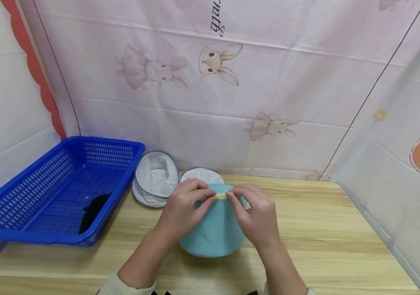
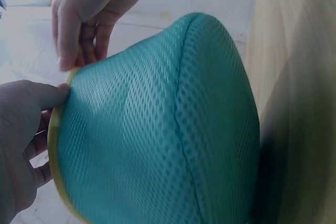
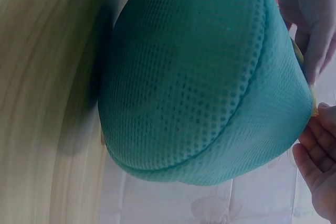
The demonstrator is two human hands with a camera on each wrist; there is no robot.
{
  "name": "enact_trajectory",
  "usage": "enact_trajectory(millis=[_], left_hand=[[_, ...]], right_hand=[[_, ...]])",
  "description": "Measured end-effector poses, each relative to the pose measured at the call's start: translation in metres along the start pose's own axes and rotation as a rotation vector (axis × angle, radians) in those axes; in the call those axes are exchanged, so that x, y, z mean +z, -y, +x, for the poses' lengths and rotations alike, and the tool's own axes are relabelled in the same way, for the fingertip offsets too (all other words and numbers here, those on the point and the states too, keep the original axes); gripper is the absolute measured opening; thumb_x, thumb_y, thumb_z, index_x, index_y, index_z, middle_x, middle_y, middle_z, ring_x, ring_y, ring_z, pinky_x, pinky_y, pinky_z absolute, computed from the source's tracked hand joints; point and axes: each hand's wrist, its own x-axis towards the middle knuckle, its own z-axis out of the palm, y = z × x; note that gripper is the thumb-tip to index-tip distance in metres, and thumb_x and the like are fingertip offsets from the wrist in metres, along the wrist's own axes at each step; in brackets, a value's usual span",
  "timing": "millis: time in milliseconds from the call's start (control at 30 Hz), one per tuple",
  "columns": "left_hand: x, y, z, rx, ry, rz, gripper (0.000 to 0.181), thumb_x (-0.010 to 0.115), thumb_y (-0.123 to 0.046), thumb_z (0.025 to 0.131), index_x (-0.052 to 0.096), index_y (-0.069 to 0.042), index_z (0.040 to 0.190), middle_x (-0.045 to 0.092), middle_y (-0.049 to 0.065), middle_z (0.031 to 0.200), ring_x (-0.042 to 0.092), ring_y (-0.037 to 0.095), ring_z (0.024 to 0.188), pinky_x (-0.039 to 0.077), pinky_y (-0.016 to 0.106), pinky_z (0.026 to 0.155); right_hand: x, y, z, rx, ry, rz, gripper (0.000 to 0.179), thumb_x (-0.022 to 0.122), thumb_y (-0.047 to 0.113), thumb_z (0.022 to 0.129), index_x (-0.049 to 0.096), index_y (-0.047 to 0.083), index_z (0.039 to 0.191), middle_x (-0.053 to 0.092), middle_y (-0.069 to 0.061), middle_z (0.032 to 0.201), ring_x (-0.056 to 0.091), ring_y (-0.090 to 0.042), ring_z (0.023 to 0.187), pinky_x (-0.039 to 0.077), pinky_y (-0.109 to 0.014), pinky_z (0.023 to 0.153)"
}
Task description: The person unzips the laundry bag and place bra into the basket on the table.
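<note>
A teal mesh bag (image 1: 213, 233) with a yellow rim (image 1: 221, 196) is in front of me, tilted with its rim towards the top and its rounded base low over the table. My left hand (image 1: 189, 207) pinches the rim, thumb on the outer side and fingers behind the edge, as the left wrist view shows. Beside it, my right hand (image 1: 256, 211) pinches the same rim between thumb and fingertips. Only a short stretch of yellow edge shows between the hands. The bag's inside is hidden in every view.
A blue plastic basket (image 1: 59, 239) stands at the left, holding a black cloth (image 1: 93, 212). White mesh bags with round wire rims, one (image 1: 156, 174) beside the basket and another (image 1: 202, 175) behind the teal bag, lie near the back wall. Wood-patterned tabletop (image 1: 328, 229) extends to the right.
</note>
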Motion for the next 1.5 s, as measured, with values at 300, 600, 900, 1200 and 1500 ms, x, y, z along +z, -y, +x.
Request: enact_trajectory(millis=[300,600,900,1200,1500], left_hand=[[0.006,-0.006,-0.001,0.025,0.028,0.002,0.009,0.08,-0.01,0.082,0.078,-0.007,0.09,0.067,-0.001,0.089,0.059,0.013,0.081,0.05,0.023,0.072],[0.001,-0.005,0.0,0.001,-0.003,0.006,0.009,0.082,-0.008,0.079,0.078,-0.007,0.086,0.068,0.0,0.088,0.061,0.014,0.083,0.051,0.024,0.073],[-0.001,0.001,0.001,-0.001,-0.021,0.001,0.009,0.082,-0.006,0.078,0.078,-0.007,0.086,0.067,0.0,0.087,0.06,0.014,0.082,0.051,0.024,0.071],[-0.001,0.0,0.001,-0.001,-0.024,0.017,0.011,0.083,-0.01,0.078,0.078,-0.007,0.087,0.067,0.0,0.087,0.059,0.014,0.081,0.05,0.026,0.07],[0.005,-0.006,-0.001,0.028,0.022,0.02,0.011,0.081,-0.012,0.08,0.079,-0.007,0.091,0.067,-0.001,0.088,0.059,0.013,0.08,0.05,0.028,0.073]], right_hand=[[0.007,0.005,-0.001,-0.055,0.011,0.008,0.005,0.077,0.002,0.08,0.074,0.004,0.082,0.071,-0.002,0.08,0.069,-0.018,0.079,0.057,-0.025,0.075],[0.0,0.001,-0.001,-0.003,0.011,-0.024,0.004,0.077,0.003,0.081,0.074,0.004,0.084,0.073,-0.004,0.083,0.071,-0.017,0.08,0.058,-0.024,0.071],[-0.004,-0.003,0.0,0.046,-0.011,-0.01,0.006,0.077,0.002,0.08,0.075,0.004,0.085,0.073,-0.006,0.085,0.071,-0.021,0.081,0.055,-0.017,0.078],[-0.002,-0.001,0.0,0.024,-0.008,-0.004,0.005,0.078,0.003,0.081,0.075,0.003,0.085,0.073,-0.006,0.085,0.071,-0.019,0.081,0.056,-0.019,0.077],[0.005,0.004,-0.001,-0.062,0.013,-0.021,0.005,0.078,0.003,0.08,0.074,0.003,0.083,0.073,-0.003,0.081,0.07,-0.017,0.081,0.058,-0.026,0.076]])
